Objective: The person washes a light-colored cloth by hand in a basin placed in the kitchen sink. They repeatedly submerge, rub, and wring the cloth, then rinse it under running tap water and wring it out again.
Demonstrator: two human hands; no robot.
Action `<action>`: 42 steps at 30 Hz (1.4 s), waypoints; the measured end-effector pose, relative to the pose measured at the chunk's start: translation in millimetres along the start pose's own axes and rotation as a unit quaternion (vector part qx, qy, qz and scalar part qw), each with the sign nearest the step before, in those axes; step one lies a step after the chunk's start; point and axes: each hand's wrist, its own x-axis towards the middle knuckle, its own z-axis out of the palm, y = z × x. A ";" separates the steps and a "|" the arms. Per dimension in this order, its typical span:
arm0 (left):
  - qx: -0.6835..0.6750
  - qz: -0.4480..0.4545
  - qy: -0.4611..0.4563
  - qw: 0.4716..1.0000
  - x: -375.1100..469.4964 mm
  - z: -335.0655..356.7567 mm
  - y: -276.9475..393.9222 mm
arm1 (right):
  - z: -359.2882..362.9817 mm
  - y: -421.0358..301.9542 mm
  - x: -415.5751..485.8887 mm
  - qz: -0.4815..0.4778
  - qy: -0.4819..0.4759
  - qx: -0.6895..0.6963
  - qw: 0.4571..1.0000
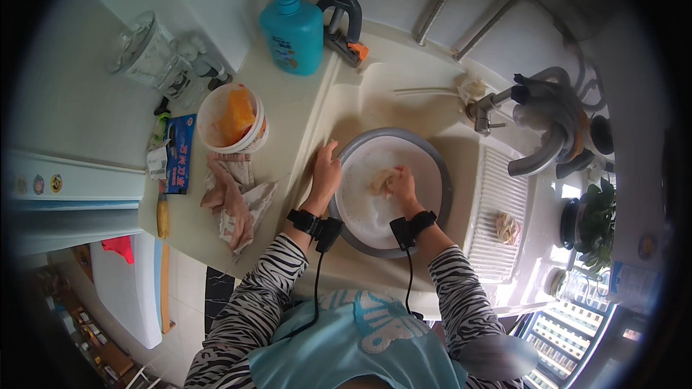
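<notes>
A round basin with a grey rim stands in the sink, holding cloudy, sudsy water. Over the water, my right hand is closed on a wet beige cloth, bunched at my fingertips. My left hand lies against the outside of the basin's left rim, fingers extended and nothing visible in them. Black bands with small devices and cables sit on both wrists.
Left on the counter are a crumpled pinkish cloth, a white tub with an orange item inside, and a blue package. Behind stands a teal pump bottle. A faucet and ribbed drainboard with a scrunched cloth are right.
</notes>
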 end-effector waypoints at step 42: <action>0.006 -0.008 -0.050 0.999 -13.7 3.4 -6.3 | -109.1 -90.7 -14.2 -0.462 -0.037 -0.708 0.533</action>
